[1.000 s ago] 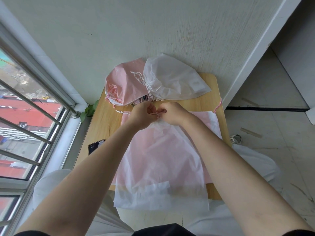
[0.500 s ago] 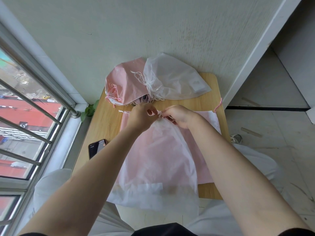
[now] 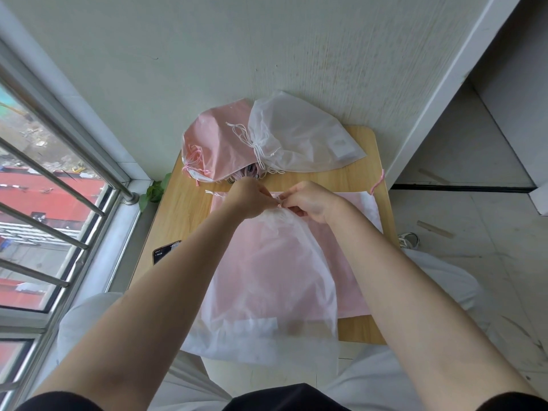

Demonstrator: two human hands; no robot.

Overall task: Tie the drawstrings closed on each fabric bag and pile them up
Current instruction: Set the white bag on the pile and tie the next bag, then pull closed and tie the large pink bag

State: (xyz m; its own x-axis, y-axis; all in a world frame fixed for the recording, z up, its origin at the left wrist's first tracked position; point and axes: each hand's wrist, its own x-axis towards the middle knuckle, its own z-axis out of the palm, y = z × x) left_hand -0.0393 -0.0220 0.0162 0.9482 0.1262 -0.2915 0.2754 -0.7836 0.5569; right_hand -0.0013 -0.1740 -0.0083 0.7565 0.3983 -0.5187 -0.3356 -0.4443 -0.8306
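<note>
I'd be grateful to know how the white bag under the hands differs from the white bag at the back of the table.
The near white bag lies flat lengthwise over a pink bag, its mouth gathered in the left hand and right hand. The far white bag is already tied with a bow, untouched, and rests on the pile against the wall. Both are translucent white drawstring bags.

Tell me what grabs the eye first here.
Both hands meet mid-table, left hand and right hand pinching the drawstring at the gathered neck of a white bag lying over a flat pink one. Behind them, against the wall, a tied pink bag and tied white bag are piled.
</note>
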